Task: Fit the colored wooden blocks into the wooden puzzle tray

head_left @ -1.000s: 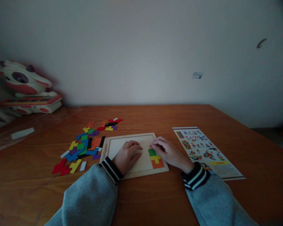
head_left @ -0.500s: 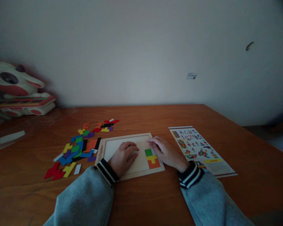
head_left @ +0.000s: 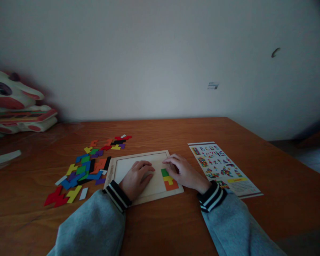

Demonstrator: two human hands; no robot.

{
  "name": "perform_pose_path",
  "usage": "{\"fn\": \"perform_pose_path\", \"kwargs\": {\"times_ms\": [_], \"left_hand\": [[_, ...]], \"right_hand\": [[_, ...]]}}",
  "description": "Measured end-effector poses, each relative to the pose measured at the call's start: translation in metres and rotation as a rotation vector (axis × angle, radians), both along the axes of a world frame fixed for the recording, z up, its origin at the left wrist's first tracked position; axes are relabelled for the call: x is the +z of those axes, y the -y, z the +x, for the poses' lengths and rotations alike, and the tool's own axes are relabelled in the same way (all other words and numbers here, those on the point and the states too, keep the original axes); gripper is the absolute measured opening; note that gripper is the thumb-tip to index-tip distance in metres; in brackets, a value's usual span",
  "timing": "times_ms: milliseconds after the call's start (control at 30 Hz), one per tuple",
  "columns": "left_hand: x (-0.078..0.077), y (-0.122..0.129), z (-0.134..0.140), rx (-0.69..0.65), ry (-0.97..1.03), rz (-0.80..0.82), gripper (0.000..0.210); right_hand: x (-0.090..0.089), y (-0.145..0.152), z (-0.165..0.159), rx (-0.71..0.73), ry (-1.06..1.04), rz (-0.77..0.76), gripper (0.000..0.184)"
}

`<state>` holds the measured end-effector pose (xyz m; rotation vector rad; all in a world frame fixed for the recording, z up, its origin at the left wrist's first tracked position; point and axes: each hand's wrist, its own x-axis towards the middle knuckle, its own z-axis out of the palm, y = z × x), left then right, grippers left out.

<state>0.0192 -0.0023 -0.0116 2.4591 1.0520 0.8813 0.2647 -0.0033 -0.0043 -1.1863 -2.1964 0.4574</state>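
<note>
A pale wooden puzzle board (head_left: 173, 192) with a raised rim lies on the table in front of me. At its right end a green piece (head_left: 164, 172), a yellow piece (head_left: 168, 180) and an orange piece (head_left: 171, 186) lie against one another. My left hand (head_left: 137, 177) rests on the left and middle of the board, palm down, its loosely bent fingers apart and holding nothing. Over the board's right rim is my right hand (head_left: 184, 172), fingers bent and apart beside the green piece, partly covering it. I see nothing held in it.
Several coloured flat puzzle pieces (head_left: 81, 169) are spread left of the board. A printed pattern sheet (head_left: 224, 167) lies to the right. At the far left stands a cow-shaped toy keyboard (head_left: 18, 103), near a white strip (head_left: 5, 157). A wall (head_left: 149, 60) rises behind the table.
The whole view has shifted slightly, so things appear a little further left. My right hand's fingers have bent and parted more near the green piece; my left hand stays on the board.
</note>
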Motion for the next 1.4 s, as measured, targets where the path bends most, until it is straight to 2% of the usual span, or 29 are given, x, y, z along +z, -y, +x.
{"fn": "perform_pose_path", "kwargs": {"times_ms": [333, 600, 767, 900, 1000, 1067, 1233, 1400], "left_hand": [[0.004, 0.003, 0.001, 0.002, 0.006, -0.015, 0.017], [0.012, 0.004, -0.002, 0.030, -0.025, 0.008, 0.018], [0.015, -0.021, -0.032, 0.235, -0.095, 0.101, 0.020], [0.003, -0.050, -0.072, 0.378, -0.244, 0.117, 0.033], [-0.004, -0.064, -0.092, 0.412, -0.341, 0.071, 0.038], [-0.003, -0.067, -0.099, 0.433, -0.357, 0.079, 0.038], [0.001, -0.069, -0.108, 0.464, -0.346, 0.176, 0.032], [-0.009, -0.075, -0.117, 0.488, -0.300, 0.202, 0.028]], "right_hand": [[0.001, 0.000, -0.002, 0.008, -0.023, -0.013, 0.020], [0.003, 0.000, -0.004, -0.046, -0.027, -0.058, 0.024], [0.004, -0.001, -0.003, -0.097, -0.014, -0.076, 0.028], [0.003, -0.002, -0.003, -0.095, -0.012, -0.081, 0.031], [0.003, -0.002, -0.003, -0.093, -0.020, -0.069, 0.032], [0.003, -0.001, -0.003, -0.089, -0.021, -0.072, 0.032], [0.003, -0.001, -0.003, -0.097, -0.020, -0.078, 0.034], [0.003, 0.000, -0.002, -0.085, -0.024, -0.080, 0.032]]}}
